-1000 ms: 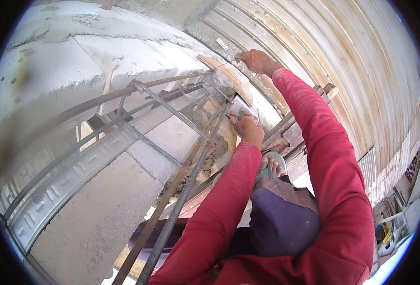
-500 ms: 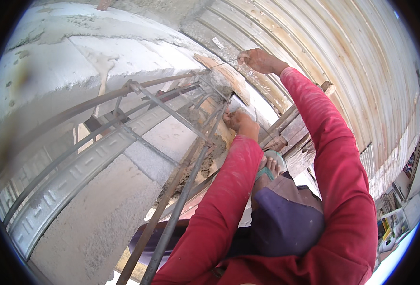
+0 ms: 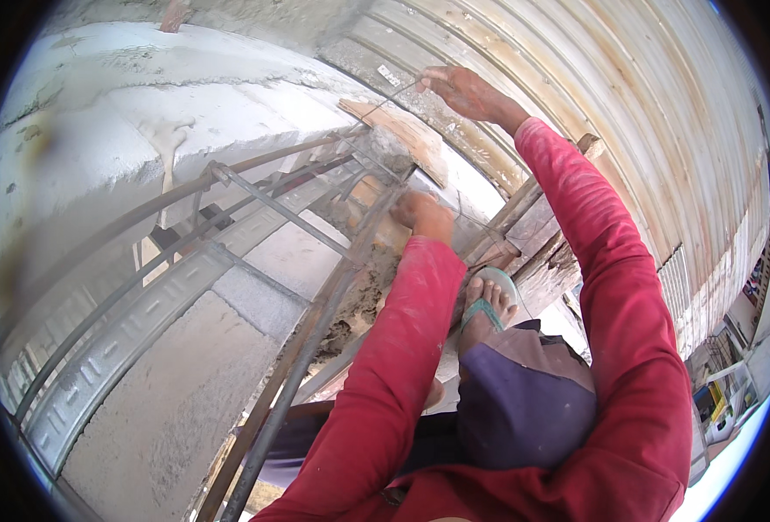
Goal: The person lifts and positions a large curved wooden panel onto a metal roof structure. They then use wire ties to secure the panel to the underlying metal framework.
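My right hand (image 3: 470,94) is raised at the top middle, fingertips pinched on a thin tie wire (image 3: 391,97). The wire slants down left to the far end of a rebar cage (image 3: 285,204), made of long steel bars with crosswise ties. Lower and nearer, my left hand (image 3: 421,213) is closed beside the bars at that same end. Its fingertips are turned away, so what they grip is hidden. Another thin strand trails to the right from near this hand. A piece of wood (image 3: 395,135) lies just beyond the cage end, next to rough mortar.
Pale concrete blocks (image 3: 171,383) and a patterned metal strip (image 3: 110,348) lie below the cage. A white slab edge (image 3: 89,130) runs along the left. Corrugated sheeting (image 3: 628,96) rises at the right. My sandalled foot (image 3: 487,304) stands near weathered timber (image 3: 533,226).
The view has shifted a little, and both hands appear slightly further left. My right hand's outer fingers have straightened somewhat while it keeps the wire. More of my foot shows.
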`<action>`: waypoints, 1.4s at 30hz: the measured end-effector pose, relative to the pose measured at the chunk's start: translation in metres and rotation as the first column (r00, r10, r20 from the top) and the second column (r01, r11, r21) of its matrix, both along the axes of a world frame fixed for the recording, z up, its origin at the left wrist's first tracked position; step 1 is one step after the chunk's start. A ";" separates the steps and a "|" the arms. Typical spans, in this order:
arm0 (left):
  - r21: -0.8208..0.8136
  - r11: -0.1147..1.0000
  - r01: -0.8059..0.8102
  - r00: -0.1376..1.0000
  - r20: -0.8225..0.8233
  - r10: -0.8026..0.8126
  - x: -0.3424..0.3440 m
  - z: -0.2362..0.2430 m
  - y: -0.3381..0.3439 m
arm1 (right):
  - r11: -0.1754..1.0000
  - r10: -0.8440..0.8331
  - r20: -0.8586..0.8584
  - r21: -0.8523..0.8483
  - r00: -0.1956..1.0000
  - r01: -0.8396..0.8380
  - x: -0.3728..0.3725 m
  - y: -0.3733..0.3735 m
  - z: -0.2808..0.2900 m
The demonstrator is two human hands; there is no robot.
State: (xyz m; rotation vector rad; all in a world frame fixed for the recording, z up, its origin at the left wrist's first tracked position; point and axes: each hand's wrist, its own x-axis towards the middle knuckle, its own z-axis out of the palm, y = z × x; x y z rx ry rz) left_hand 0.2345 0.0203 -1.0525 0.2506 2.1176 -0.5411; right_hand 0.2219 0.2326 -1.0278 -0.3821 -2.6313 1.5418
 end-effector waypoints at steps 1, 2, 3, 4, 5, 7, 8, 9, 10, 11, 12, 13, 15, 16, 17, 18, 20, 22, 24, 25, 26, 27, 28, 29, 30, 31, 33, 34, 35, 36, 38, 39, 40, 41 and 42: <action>0.117 0.935 -0.335 0.939 -0.033 0.341 0.005 0.001 -0.001 | 0.999 -0.028 0.021 -0.038 0.999 0.029 0.000 -0.007 -0.004; 0.505 0.254 -0.825 0.359 0.121 0.926 0.011 0.001 -0.001 | 0.995 -0.057 0.043 -0.074 0.997 0.060 -0.001 -0.010 -0.007; 0.635 -0.309 -0.708 -0.120 0.323 0.939 0.017 0.007 0.002 | 0.998 -0.023 0.018 -0.064 1.000 0.024 -0.002 -0.010 -0.010; 0.643 -0.547 -0.536 -0.340 0.429 0.837 0.019 0.011 0.007 | 0.999 0.011 -0.005 -0.053 1.000 -0.011 -0.004 -0.006 -0.013; 0.632 -0.616 -0.470 -0.403 0.467 0.787 0.023 0.018 0.008 | 0.998 0.043 -0.028 -0.040 0.999 -0.044 -0.005 -0.002 -0.015; 0.628 -0.652 -0.426 -0.429 0.494 0.756 0.026 0.031 0.012 | 0.992 0.117 0.022 0.035 0.993 -0.118 -0.014 0.004 -0.013; 0.632 -0.653 -0.419 -0.421 0.502 0.756 0.027 0.038 0.013 | 0.986 0.150 0.051 0.071 0.987 -0.153 -0.018 0.007 -0.011; 0.660 -0.605 -0.445 -0.349 0.494 0.796 0.028 0.037 0.008 | 0.955 0.220 0.150 0.168 0.964 -0.244 -0.027 0.000 0.001; 0.688 -0.556 -0.466 -0.279 0.482 0.831 0.029 0.033 0.003 | 0.906 0.272 0.256 0.256 0.928 -0.336 -0.036 -0.011 0.021; 0.675 -0.573 -0.464 -0.269 0.509 0.818 0.030 0.034 -0.001 | 0.842 0.307 0.363 0.328 0.880 -0.429 -0.042 -0.025 0.034; 0.658 -0.590 -0.468 -0.255 0.538 0.803 0.031 0.035 -0.002 | 0.839 0.351 0.256 0.342 0.901 -0.424 -0.043 -0.039 0.038; 0.586 -0.667 -0.460 -0.294 0.609 0.737 0.034 0.042 0.004 | 0.859 0.354 0.255 0.290 0.900 -0.421 -0.046 -0.047 0.030; 0.499 -0.748 -0.438 -0.339 0.679 0.651 0.038 0.052 0.010 | 0.890 0.371 0.242 0.183 0.896 -0.418 -0.055 -0.067 0.014; 0.492 -0.761 -0.423 -0.346 0.689 0.637 0.041 0.053 0.013 | 0.901 0.337 0.242 0.195 0.910 -0.386 -0.058 -0.071 0.008; 0.484 -0.773 -0.410 -0.352 0.698 0.624 0.042 0.054 0.015 | 0.912 0.301 0.243 0.208 0.922 -0.353 -0.061 -0.070 0.002; 0.457 -0.784 -0.420 -0.356 0.711 0.606 0.039 0.044 0.011 | 0.920 0.270 0.242 0.221 0.932 -0.323 -0.065 -0.070 -0.001; 0.409 -0.808 -0.425 -0.377 0.732 0.568 0.035 0.017 -0.007 | 0.939 0.273 0.104 0.189 0.956 -0.288 -0.058 -0.060 0.002; 0.391 -0.825 -0.409 -0.400 0.736 0.547 0.026 -0.007 -0.018 | 0.966 0.235 0.082 0.087 0.969 -0.242 -0.044 -0.050 0.007; 0.435 -0.801 -0.412 -0.405 0.699 0.589 0.020 -0.012 -0.019 | 0.956 0.246 0.099 0.141 0.964 -0.259 -0.035 -0.035 0.006; 0.447 -0.786 -0.427 -0.402 0.685 0.608 0.020 -0.008 -0.014 | 0.952 0.240 0.112 0.170 0.964 -0.257 -0.029 -0.024 -0.001; 0.459 -0.771 -0.441 -0.394 0.672 0.626 0.019 -0.003 -0.009 | 0.964 0.184 0.075 0.183 0.980 -0.195 -0.028 -0.025 -0.013; 0.469 -0.758 -0.454 -0.391 0.660 0.642 0.021 0.004 -0.006 | 0.965 0.187 0.107 0.163 0.976 -0.203 -0.031 -0.024 -0.015; 0.472 -0.750 -0.464 -0.389 0.652 0.651 0.022 0.013 -0.003 | 0.967 0.190 0.137 0.147 0.972 -0.210 -0.035 -0.021 -0.014; 0.463 -0.747 -0.478 -0.392 0.649 0.653 0.029 0.023 0.001 | 0.968 0.193 0.167 0.131 0.967 -0.216 -0.039 -0.020 -0.012; 0.453 -0.746 -0.488 -0.397 0.646 0.652 0.035 0.033 0.004 | 0.968 0.189 0.168 0.134 0.967 -0.212 -0.041 -0.021 -0.007; 0.446 -0.748 -0.491 -0.400 0.647 0.649 0.042 0.040 0.006 | 0.966 0.192 0.164 0.142 0.968 -0.216 -0.046 -0.021 -0.001; 0.436 -0.752 -0.493 -0.401 0.653 0.642 0.048 0.047 0.006 | 0.967 0.180 0.117 0.162 0.977 -0.198 -0.050 -0.020 0.003; 0.426 -0.760 -0.491 -0.409 0.657 0.633 0.050 0.047 0.006 | 0.969 0.165 0.075 0.174 0.983 -0.176 -0.047 -0.019 0.000; 0.414 -0.767 -0.491 -0.416 0.662 0.624 0.052 0.046 0.006 | 0.971 0.148 0.034 0.186 0.988 -0.151 -0.042 -0.015 -0.003; 0.409 -0.774 -0.484 -0.428 0.661 0.617 0.053 0.039 0.002 | 0.968 0.177 0.093 0.161 0.980 -0.190 -0.033 -0.016 0.000; 0.456 -0.746 -0.485 -0.380 0.658 0.650 0.048 0.024 -0.004 | 0.960 0.229 0.196 0.116 0.953 -0.255 -0.016 -0.012 0.015; 0.487 -0.718 -0.497 -0.342 0.651 0.678 0.048 0.021 -0.005 | 0.966 0.222 0.149 0.100 0.964 -0.238 -0.011 -0.010 0.010; 0.527 -0.680 -0.510 -0.285 0.642 0.711 0.048 0.017 -0.005 | 0.971 0.214 0.101 0.082 0.972 -0.223 -0.006 -0.012 0.004; 0.586 -0.625 -0.516 -0.205 0.624 0.754 0.050 0.013 -0.005 | 0.976 0.205 0.052 0.064 0.977 -0.208 -0.002 -0.012 -0.001; 0.649 -0.555 -0.520 -0.113 0.591 0.798 0.052 0.011 -0.007 | 0.984 0.165 0.103 0.048 0.981 -0.171 -0.003 -0.013 0.002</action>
